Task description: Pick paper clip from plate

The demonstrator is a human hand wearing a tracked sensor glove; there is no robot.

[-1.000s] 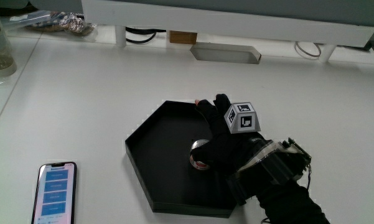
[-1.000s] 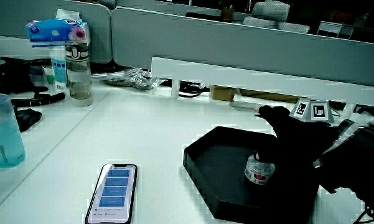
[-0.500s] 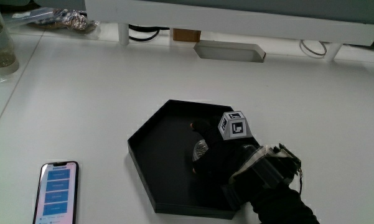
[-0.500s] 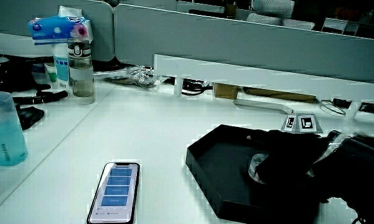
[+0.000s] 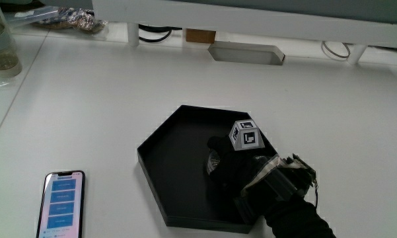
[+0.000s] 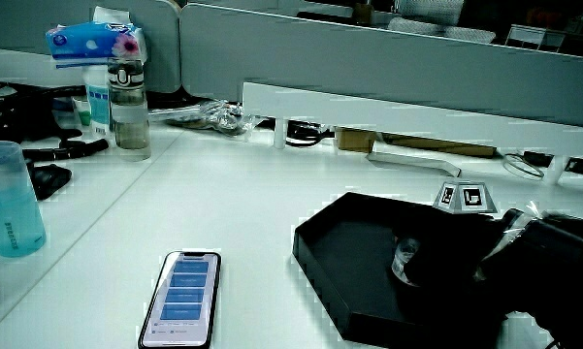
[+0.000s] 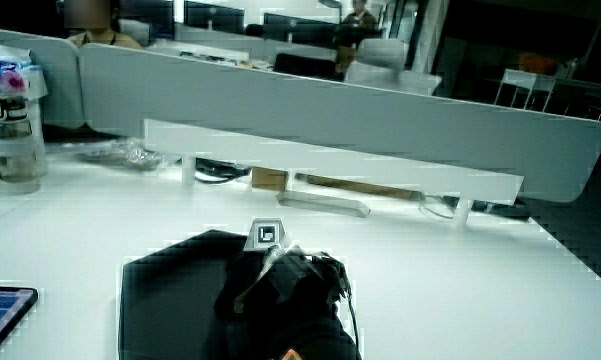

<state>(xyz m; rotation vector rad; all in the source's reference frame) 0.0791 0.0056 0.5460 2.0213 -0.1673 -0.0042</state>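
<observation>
A black hexagonal tray [image 5: 152, 142] lies on the white table, also seen in both side views [image 6: 315, 247] [image 7: 140, 275]. In it stands a small clear round container [image 5: 214, 158] with a dark band, seen in a side view [image 6: 404, 260]; no separate paper clip shows. The hand [image 5: 226, 168] rests low over this container with its fingers curled around it, nearly covering it. The patterned cube [image 5: 246, 135] sits on the hand's back. The forearm reaches in over the tray's edge nearest the person. In a side view the hand [image 7: 280, 285] hides the container.
A phone [image 5: 61, 203] with a lit screen lies beside the tray, near the person. A clear bottle [image 6: 126, 107], a tissue pack [image 6: 87, 39] and a blue cup [image 6: 5, 199] stand at the table's edge. A white raised shelf [image 5: 251, 20] with cables runs along the partition.
The hand's fingers were stretched out above the container; they have dropped and curled around it, and the hand has sunk lower into the tray.
</observation>
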